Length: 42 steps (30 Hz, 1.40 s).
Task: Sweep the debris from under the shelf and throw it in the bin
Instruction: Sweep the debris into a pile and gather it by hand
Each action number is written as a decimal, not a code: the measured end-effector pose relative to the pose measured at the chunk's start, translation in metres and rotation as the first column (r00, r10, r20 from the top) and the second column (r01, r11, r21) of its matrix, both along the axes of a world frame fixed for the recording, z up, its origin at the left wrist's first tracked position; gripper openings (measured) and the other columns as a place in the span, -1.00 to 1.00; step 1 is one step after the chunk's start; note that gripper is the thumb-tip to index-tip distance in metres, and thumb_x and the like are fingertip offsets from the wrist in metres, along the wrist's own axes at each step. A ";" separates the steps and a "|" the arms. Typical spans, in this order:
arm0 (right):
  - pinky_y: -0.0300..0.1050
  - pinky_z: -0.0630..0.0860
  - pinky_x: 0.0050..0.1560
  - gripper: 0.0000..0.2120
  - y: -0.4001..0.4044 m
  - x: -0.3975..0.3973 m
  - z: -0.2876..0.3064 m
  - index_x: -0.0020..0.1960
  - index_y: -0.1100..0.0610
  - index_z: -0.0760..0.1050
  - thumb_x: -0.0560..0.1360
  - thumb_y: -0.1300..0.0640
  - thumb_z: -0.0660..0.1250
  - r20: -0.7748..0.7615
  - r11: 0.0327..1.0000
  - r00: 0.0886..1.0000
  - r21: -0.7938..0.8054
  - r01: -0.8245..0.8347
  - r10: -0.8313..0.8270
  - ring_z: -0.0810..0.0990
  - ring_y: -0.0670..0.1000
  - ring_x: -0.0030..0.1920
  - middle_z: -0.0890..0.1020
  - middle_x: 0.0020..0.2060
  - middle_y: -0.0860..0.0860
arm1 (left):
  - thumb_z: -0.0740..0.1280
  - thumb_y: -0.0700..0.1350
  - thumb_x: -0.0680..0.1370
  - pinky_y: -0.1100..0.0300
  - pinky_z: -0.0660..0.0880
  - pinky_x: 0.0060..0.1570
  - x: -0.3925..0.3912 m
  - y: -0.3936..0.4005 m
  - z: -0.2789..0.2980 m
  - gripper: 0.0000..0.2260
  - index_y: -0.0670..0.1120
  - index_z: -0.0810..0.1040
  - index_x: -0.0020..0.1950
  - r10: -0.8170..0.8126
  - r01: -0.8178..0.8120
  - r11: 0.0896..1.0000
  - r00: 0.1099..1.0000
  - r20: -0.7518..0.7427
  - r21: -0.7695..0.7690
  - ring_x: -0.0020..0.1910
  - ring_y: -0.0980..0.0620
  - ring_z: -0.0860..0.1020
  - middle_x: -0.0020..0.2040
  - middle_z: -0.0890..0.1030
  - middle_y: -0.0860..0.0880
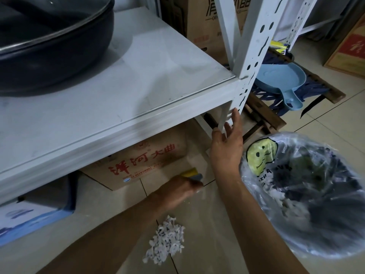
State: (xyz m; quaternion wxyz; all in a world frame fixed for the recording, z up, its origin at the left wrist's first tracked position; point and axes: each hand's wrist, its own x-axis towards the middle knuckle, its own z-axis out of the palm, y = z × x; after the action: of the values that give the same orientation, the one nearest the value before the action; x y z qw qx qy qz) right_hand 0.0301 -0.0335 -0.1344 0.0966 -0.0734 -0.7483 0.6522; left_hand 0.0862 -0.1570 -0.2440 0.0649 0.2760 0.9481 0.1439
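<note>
Centre: right hand (226, 149) fingers wide on shelf (126, 91) post; left hand (177, 189) gripping brush (192, 174); debris (166, 241) bottom centre, bin (308, 196) right.

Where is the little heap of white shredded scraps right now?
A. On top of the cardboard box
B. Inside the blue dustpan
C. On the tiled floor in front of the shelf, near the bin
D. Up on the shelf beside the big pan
C: the white scrap pile lies on the floor tiles in front of the shelf, left of the bag-lined bin.
</note>
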 end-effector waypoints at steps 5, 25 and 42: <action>0.11 0.40 0.39 -0.38 -0.006 -0.001 0.002 0.52 -0.08 0.12 0.53 0.25 0.19 0.016 1.000 0.999 -0.012 0.028 -0.028 0.32 -0.01 0.47 0.31 0.48 -0.05 | -0.07 -0.03 0.60 -0.06 0.50 0.25 0.073 -0.019 0.006 -0.52 -0.17 0.48 0.33 0.045 -0.049 0.998 0.989 0.139 0.029 0.26 -0.15 0.52 0.30 0.54 -0.17; -0.20 0.45 0.07 -0.60 -0.026 0.061 -0.013 0.40 0.10 0.40 0.57 0.26 0.18 0.223 0.961 0.959 0.172 -0.217 0.177 0.57 -0.01 0.09 0.60 0.08 -0.02 | 0.16 0.01 0.55 0.23 0.59 0.02 0.134 -0.046 0.025 -0.69 0.03 0.47 0.27 0.122 -0.127 0.988 0.991 0.062 0.090 0.00 0.12 0.62 0.15 0.62 0.02; -0.18 0.33 -0.20 -0.75 -0.021 0.147 -0.048 0.00 0.16 0.58 0.48 -0.02 0.36 0.244 0.473 0.847 0.741 -0.477 0.472 0.64 0.12 -0.05 0.66 -0.07 0.09 | 0.36 -0.14 0.51 0.14 0.54 -0.06 0.135 -0.023 0.070 -0.90 0.05 0.60 -0.02 0.578 -0.547 0.735 0.815 0.053 0.401 -0.05 0.12 0.60 -0.06 0.67 0.11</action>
State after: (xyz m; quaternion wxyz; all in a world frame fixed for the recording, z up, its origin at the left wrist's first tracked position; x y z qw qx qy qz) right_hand 0.1772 -0.0545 -0.1828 -0.0679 0.1836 -0.9449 0.2625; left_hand 0.2216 -0.1805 -0.1737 -0.0749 -0.0111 0.9389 0.3358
